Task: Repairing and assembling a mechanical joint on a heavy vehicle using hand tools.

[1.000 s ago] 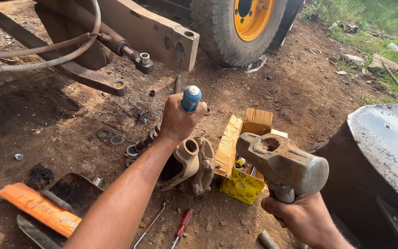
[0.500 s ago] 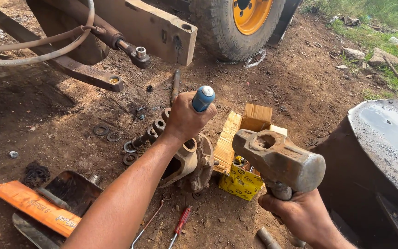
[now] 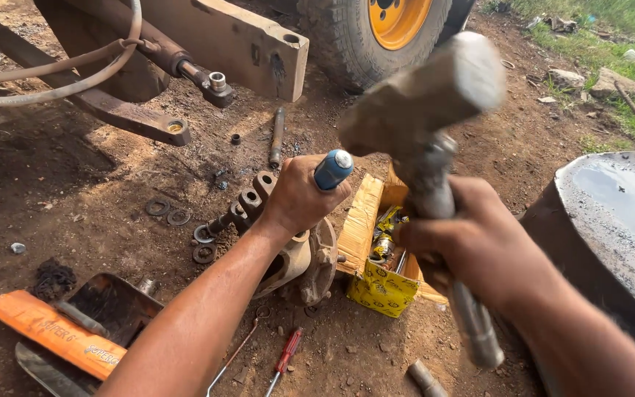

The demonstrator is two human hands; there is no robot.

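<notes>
Our left hand [image 3: 299, 198] was clenched around a blue-capped tool handle [image 3: 332, 169], held upright over the metal hub [image 3: 306, 257] lying on the dirt. Our right hand [image 3: 479, 242] gripped the shaft of a heavy hammer [image 3: 420, 95], its head raised and blurred above the handle. Just beside the hub sat an open yellow box [image 3: 376, 283] with small packets inside; we could not make out more. The tool's tip was hidden behind our left hand.

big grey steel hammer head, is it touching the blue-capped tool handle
Apart. The head view shows the blurred grey steel hammer head raised above the blue-capped tool handle, bare ground visible between them.
</notes>
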